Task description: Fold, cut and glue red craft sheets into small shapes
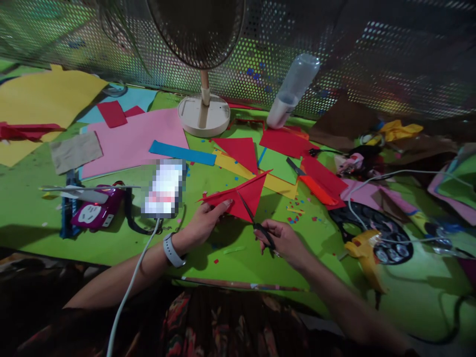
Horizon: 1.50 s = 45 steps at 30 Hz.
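My left hand (204, 222) pinches the lower left edge of a folded red paper triangle (243, 196), holding it just above the green table (111, 238). A grey watch sits on that wrist. My right hand (282, 240) grips the black handles of scissors (255, 220). The blades point up and left, and they bite into the red paper near its middle. Small paper scraps lie on the table beneath and to the right of the paper.
A desk fan on a white base (204, 115) stands behind. Around it lie a tilted clear bottle (292, 91), pink paper (130, 141), a blue strip (182, 152), red and yellow sheets, an orange cutter (314, 188), a yellow glue gun (366, 253), a purple device (96, 210) and a white cable.
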Available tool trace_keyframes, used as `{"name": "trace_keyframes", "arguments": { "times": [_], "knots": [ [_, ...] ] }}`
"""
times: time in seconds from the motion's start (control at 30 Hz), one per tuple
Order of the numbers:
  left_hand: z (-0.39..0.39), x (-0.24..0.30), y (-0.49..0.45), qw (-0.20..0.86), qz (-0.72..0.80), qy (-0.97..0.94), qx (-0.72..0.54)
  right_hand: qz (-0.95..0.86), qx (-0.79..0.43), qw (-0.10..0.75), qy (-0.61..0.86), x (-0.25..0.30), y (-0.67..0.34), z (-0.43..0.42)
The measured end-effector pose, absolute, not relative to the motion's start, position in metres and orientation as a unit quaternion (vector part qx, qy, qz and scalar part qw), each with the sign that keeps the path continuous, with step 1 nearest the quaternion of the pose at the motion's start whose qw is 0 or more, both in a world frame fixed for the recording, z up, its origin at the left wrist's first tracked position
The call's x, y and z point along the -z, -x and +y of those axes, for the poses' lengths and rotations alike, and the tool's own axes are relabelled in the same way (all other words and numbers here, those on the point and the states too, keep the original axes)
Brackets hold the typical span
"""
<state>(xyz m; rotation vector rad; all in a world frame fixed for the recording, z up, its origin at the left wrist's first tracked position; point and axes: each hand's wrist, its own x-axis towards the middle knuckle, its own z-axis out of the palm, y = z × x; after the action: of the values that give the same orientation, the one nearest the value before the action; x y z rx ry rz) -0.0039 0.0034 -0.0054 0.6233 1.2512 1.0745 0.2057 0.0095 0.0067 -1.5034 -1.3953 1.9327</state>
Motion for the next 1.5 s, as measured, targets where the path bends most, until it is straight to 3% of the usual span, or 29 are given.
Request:
{"name": "trace_keyframes", "arguments": {
  "times": [1.5],
  "knots": [
    [0.0013,0.0109,0.0040,0.630,0.554,-0.276,-0.469,-0.473,-0.687,0.164,0.527,-0.0082,-0.2057,0.0084]
  ]
}}
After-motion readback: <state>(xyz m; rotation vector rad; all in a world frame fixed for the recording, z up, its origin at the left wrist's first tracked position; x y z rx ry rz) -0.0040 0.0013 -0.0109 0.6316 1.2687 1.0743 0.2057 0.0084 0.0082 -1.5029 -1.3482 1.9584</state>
